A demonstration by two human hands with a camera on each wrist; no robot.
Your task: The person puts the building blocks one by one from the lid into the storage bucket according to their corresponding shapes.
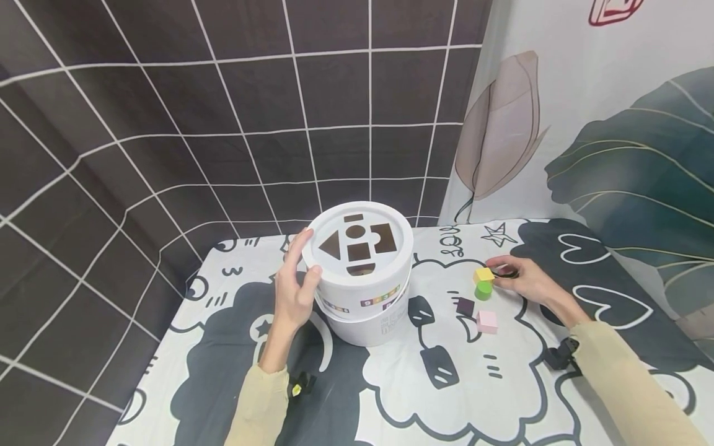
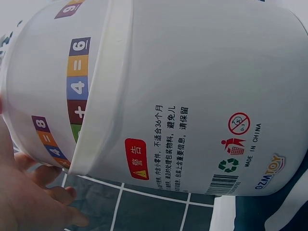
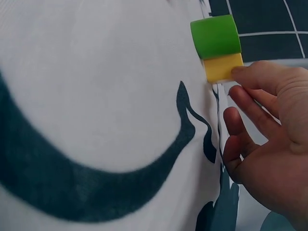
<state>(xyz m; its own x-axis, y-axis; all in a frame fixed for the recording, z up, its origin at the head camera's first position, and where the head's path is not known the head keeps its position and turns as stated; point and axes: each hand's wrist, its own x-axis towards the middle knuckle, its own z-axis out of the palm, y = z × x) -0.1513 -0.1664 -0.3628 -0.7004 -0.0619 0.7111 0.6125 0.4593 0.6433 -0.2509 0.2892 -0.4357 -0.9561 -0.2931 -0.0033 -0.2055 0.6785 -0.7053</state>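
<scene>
A white bucket (image 1: 365, 328) stands upright, its lid (image 1: 333, 271) pierced with several shaped holes, and printed sums run round its upper band. My left hand (image 1: 294, 290) rests against the lid's left side, fingers fairly straight and thumb near the front rim. Over to the right, my right hand (image 1: 527, 282) pinches a yellow block (image 1: 483, 276) between thumb and fingers. A green cylinder (image 1: 483, 290) adjoins that block; I cannot tell whether one sits on the other. In the right wrist view, the thumb touches the yellow block (image 3: 224, 68), and the other fingers curl loosely.
A dark purple block (image 1: 465, 306) and a pink block (image 1: 487, 322) lie between the bucket and my right forearm. Beneath everything is a cloth (image 1: 390, 396) with cartoon drawings. A dark gridded curtain (image 1: 251, 99) hangs behind, meeting a leaf-patterned one (image 1: 613, 124).
</scene>
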